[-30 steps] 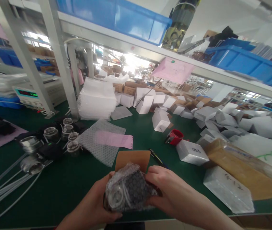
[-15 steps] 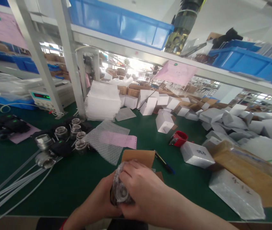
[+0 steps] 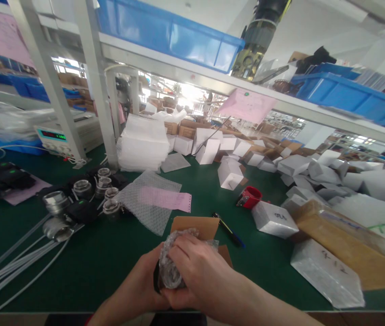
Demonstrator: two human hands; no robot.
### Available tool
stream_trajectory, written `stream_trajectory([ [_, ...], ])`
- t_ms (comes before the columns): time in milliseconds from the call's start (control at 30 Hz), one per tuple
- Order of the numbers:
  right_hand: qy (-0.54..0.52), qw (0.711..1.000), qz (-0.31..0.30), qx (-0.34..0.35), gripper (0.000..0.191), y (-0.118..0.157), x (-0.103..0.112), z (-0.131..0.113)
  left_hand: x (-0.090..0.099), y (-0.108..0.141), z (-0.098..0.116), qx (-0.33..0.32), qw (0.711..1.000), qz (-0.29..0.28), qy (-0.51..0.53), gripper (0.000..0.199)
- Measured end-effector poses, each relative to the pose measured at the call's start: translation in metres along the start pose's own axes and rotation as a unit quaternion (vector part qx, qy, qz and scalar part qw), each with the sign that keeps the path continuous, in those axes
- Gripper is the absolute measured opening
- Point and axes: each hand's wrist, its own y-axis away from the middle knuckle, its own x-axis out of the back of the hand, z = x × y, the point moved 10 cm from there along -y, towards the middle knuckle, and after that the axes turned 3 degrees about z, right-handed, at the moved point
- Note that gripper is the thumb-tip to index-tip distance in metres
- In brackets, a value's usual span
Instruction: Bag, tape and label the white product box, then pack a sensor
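A bundle in clear bubble wrap [image 3: 171,274] is held between both hands close to the table's front edge. My left hand [image 3: 144,274] is closed around its left side, where a black part pokes out. From above and the right, my right hand [image 3: 201,267] grips the wrap with bent fingers. What lies inside is mostly hidden. Just beyond the hands stands an open brown cardboard box [image 3: 199,226], its flaps up and its body largely covered by my right hand. A flat bubble wrap sheet [image 3: 149,215] with a pink paper slip [image 3: 175,200] lies past it.
Metal-and-black valve-like fittings [image 3: 83,188] with white cables are on the left. A pen [image 3: 229,231], red tape dispenser [image 3: 249,197], white box [image 3: 275,219] and long brown carton [image 3: 351,244] lie to the right. Many white boxes fill the back. A shelf with blue bins [image 3: 168,34] hangs above.
The bubble-wrapped bundle has turned slightly, and more wrap shows above my right fingers. My right hand has shifted a little down and right. The whole view has moved slightly.
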Motion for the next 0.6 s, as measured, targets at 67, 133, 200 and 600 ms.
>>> stream_trajectory([
  [67, 0.037, 0.998, -0.046, -0.006, 0.06, -0.001, -0.003, -0.003, 0.0, 0.0, -0.002, 0.005, 1.0, -0.002, 0.0, 0.073],
  [133, 0.061, 0.995, -0.077, -0.002, 0.06, -0.002, 0.0, -0.007, 0.0, 0.001, -0.006, 0.012, 1.0, -0.003, 0.005, 0.072],
  [200, 0.046, 0.995, -0.086, -0.002, 0.051, -0.003, 0.006, -0.008, 0.0, 0.001, -0.009, 0.017, 1.0, -0.004, 0.004, 0.071],
  [600, -0.184, 0.974, 0.022, -0.13, 0.067, 0.007, -0.004, 0.031, 0.009, 0.005, -0.017, 0.047, 0.998, -0.003, -0.039, 0.057],
])
